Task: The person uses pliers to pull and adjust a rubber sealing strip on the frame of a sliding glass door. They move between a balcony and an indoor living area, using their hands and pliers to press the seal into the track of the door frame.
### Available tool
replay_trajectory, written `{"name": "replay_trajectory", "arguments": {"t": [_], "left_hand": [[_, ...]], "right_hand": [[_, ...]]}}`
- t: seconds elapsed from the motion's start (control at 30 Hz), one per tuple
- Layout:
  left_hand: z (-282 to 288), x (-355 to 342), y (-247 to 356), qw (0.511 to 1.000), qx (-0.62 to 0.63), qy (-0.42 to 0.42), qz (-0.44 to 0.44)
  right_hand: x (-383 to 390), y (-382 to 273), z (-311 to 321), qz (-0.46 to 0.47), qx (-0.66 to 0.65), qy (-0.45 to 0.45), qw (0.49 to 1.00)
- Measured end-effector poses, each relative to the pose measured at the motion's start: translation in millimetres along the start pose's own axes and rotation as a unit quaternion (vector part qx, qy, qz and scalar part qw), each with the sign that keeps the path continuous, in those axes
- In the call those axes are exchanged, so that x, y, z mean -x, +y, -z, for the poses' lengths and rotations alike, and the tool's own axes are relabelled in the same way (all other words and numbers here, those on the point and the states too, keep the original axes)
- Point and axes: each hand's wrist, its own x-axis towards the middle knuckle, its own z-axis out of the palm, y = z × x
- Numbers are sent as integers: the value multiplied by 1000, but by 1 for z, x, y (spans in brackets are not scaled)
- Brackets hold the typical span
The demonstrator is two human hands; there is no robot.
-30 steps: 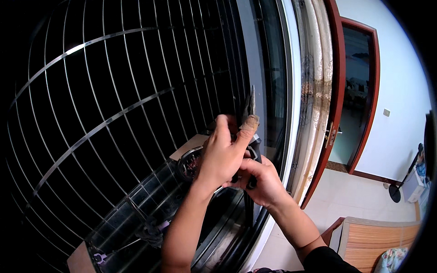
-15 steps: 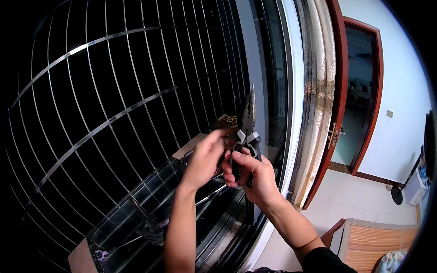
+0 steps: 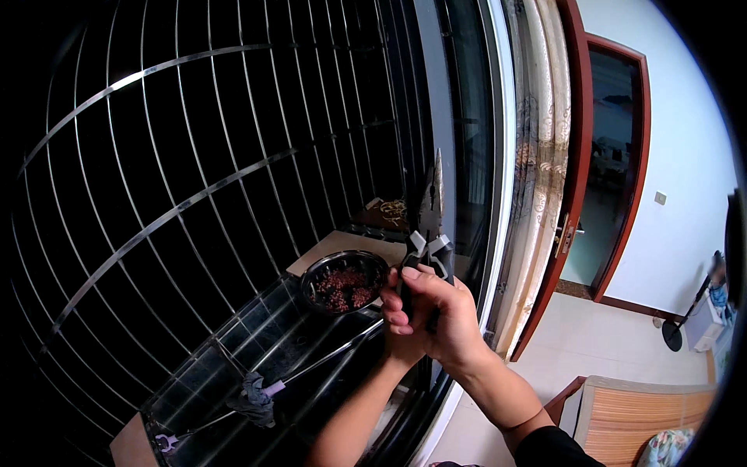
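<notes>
My right hand (image 3: pixel 443 311) is closed round the black and pale grey handles of a pair of scissors (image 3: pixel 432 202). Their blades are together and point up and away from me. My left hand (image 3: pixel 405 346) is at the underside of my right hand, by the wrist and palm. Its fingers are hidden there, so what they touch cannot be made out. Just left of both hands, a round metal bowl (image 3: pixel 305 289) holds many small reddish-brown grains or berries (image 3: pixel 342 288). It rests by a light board on the window ledge.
Metal security bars (image 3: pixel 183 206) curve along the left, dark beyond. A mop-like tool with a grey cloth (image 3: pixel 253 397) lies over the black rack (image 3: pixel 292 358) below. Yellowish cord (image 3: pixel 393 210) sits behind the bowl. A sliding window frame (image 3: pixel 498 156) and curtain (image 3: pixel 545 171) stand close on the right.
My left hand has moved from beside the scissors, right and down, to beneath my right hand, uncovering the bowl. My right hand keeps hold of the scissors, and the view has shifted slightly.
</notes>
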Motion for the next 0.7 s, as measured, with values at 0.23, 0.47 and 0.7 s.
{"name": "replay_trajectory", "arguments": {"t": [0.23,0.47,0.7], "left_hand": [[6,-2,14,981,181,32,66],[-10,15,-19,922,340,-21,184],[7,9,15,956,257,-10,141]], "right_hand": [[8,-9,-3,-31,-12,-4,999],[15,-17,0,-71,-57,-74,993],[32,-9,-11,-63,-75,-116,988]]}}
